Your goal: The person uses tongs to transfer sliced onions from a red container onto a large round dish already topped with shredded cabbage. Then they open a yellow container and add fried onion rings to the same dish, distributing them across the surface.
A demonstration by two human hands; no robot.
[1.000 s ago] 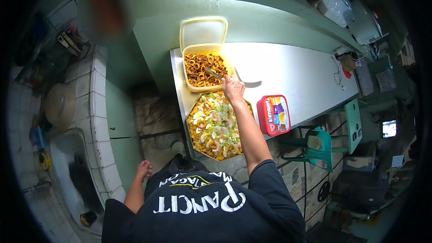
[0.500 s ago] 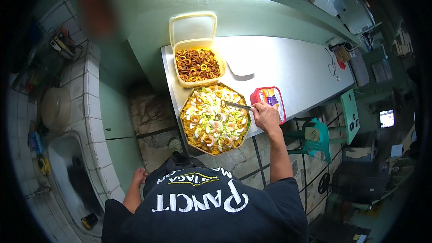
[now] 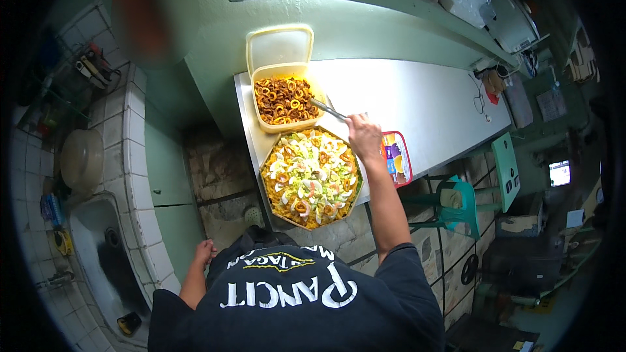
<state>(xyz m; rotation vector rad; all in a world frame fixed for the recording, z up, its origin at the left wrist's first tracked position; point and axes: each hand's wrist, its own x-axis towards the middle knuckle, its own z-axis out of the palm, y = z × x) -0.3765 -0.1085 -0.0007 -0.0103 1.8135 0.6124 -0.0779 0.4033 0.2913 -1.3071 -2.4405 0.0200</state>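
My right hand (image 3: 365, 135) grips slim metal tongs (image 3: 332, 111), their tips at the right side of an open plastic tub (image 3: 257, 109) of dark, saucy squid rings (image 3: 283, 100). Directly below the tub sits an octagonal tray (image 3: 268, 209) of yellow noodles, topped with egg slices, chopped greens, shrimp and several squid rings (image 3: 302, 207). Low by my left side hangs my left hand (image 3: 206, 251), its fingers curled and nothing visible in them. The tub's pale lid (image 3: 280, 45) leans up behind it against the wall.
A red-rimmed plastic container (image 3: 399, 173) stands right of the tray on the white table (image 3: 424, 98). A green chair (image 3: 460, 205) is beyond the table's front edge. To the left are a tiled counter (image 3: 135, 156) and a sink (image 3: 98, 212). Cables lie at the table's far right.
My right hand has moved up and left, carrying the tongs from above the noodle tray to the squid tub. My left hand stays low at my side.
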